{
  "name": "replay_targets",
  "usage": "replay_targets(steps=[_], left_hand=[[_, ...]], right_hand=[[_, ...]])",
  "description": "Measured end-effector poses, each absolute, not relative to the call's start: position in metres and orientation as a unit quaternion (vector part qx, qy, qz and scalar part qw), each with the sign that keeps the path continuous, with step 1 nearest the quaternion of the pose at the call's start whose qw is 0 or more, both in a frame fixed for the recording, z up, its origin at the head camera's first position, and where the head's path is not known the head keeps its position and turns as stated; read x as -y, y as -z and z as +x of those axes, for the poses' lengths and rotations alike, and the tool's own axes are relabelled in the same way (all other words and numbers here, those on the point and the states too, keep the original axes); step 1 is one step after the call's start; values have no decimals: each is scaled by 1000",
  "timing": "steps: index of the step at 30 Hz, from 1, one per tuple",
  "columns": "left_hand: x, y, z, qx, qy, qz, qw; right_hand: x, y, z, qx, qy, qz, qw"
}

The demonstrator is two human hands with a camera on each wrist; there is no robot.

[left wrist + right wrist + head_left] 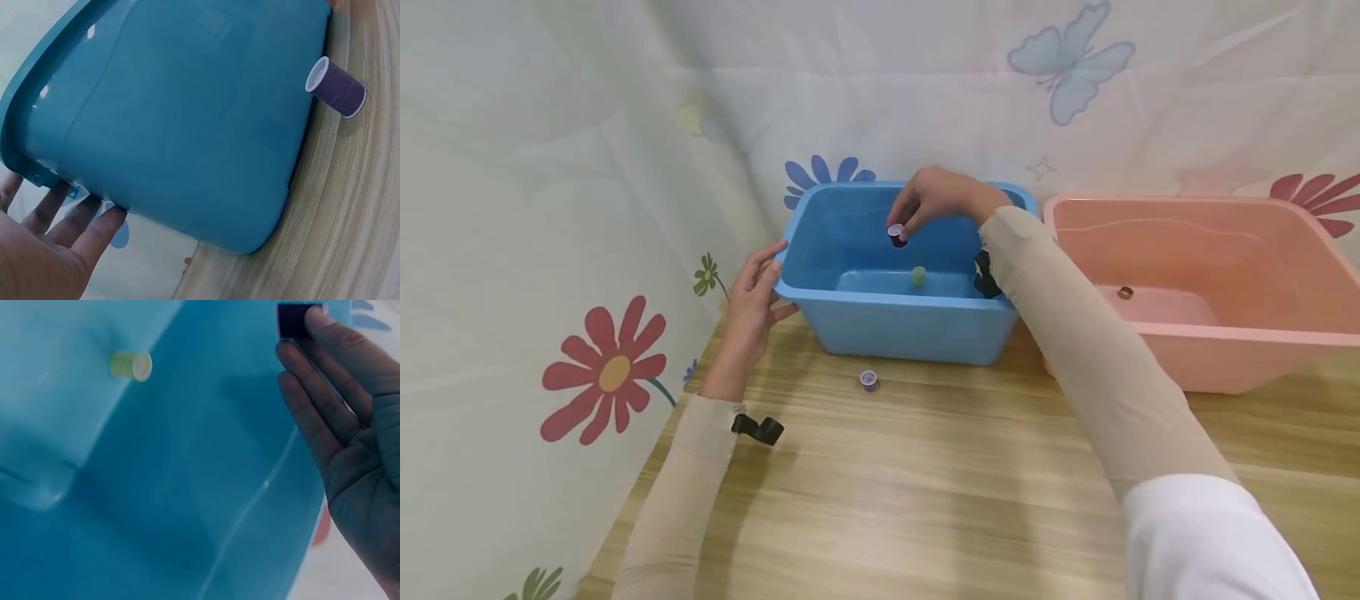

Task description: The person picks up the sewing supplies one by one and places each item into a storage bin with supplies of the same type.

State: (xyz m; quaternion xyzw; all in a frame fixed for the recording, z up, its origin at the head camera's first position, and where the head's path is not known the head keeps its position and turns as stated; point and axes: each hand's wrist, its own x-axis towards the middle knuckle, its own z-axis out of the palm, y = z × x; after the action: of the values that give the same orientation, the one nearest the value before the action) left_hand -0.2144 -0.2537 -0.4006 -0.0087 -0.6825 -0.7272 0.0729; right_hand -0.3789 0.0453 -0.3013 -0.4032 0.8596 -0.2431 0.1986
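Over the blue tub (917, 332), my right hand (942, 198) pinches a dark thread spool (897, 237) with white ends between thumb and fingers. The right wrist view shows that spool (299, 320) at the fingertips, with the other fingers stretched out below. A yellow-green thread spool (918, 276) stands on the tub's floor. My left hand (751, 304) holds the tub's left rim, its fingertips against the outer wall in the left wrist view. On the table in front of the tub stands a purple thread spool (339, 87).
To the right is a pink tub (1217, 333) with a small brownish ring-like piece (1125, 292) on its floor. Both tubs stand on a wood-grain table (880, 500). A patterned curtain (910, 92) hangs behind and along the left side.
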Motion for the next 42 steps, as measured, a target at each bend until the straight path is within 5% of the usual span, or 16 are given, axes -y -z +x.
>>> replay_targets(steps=[16, 42], left_hand=[[251, 398, -208, 684, 724, -22, 80], [248, 400, -212, 686, 724, -22, 68]], right_hand=[[-23, 321, -367, -849, 233, -389, 272], [-19, 320, -368, -851, 189, -417, 257]])
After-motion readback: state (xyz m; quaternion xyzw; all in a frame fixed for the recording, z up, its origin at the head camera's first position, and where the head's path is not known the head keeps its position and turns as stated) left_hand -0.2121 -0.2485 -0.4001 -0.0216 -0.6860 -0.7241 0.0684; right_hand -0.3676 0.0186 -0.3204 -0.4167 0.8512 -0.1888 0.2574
